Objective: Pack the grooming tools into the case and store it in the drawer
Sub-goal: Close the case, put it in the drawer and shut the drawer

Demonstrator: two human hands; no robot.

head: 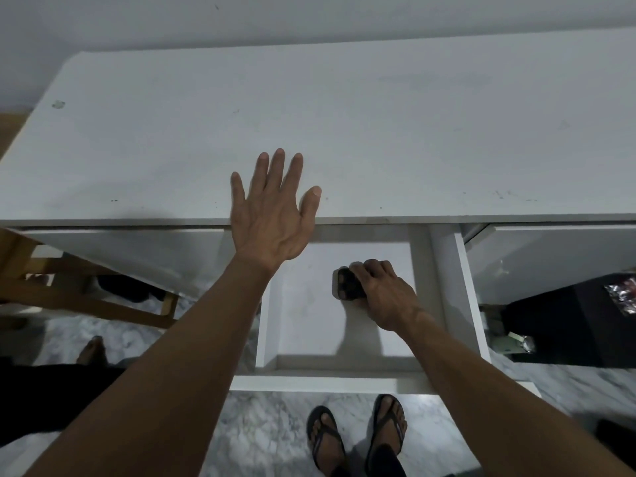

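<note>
Head view. A white desk top (344, 125) is seen from above, with a white drawer (309, 332) drawn out beneath its front edge. The left hand (272, 218) is spread flat, fingers apart, over the front edge of the desk top; nothing is held in it, and whether the palm presses on the surface or hovers just above it cannot be told. The right hand (382, 294) is lowered into the drawer and is closed over a small dark case (349, 284), which lies at or just above the drawer floor, toward the back and the right-hand wall. Only the left end of the case is exposed; whether it is fastened cannot be seen. No loose grooming tools are visible on the desk top or in the drawer, so packing is judged complete and the storing step to be in hand. Sandalled feet (358, 438) stand on marbled floor below the drawer front (327, 383); a black bin (568, 325) stands at the right and a wooden chair (86, 290) at the left.

Hazards, as judged. If the case is released before it is fully seated, it may tip or slide when the drawer is pushed in. If the drawer is shut before the right hand is withdrawn, fingers may be trapped under the desk edge. An unfastened case could spill its contents on closing.
</note>
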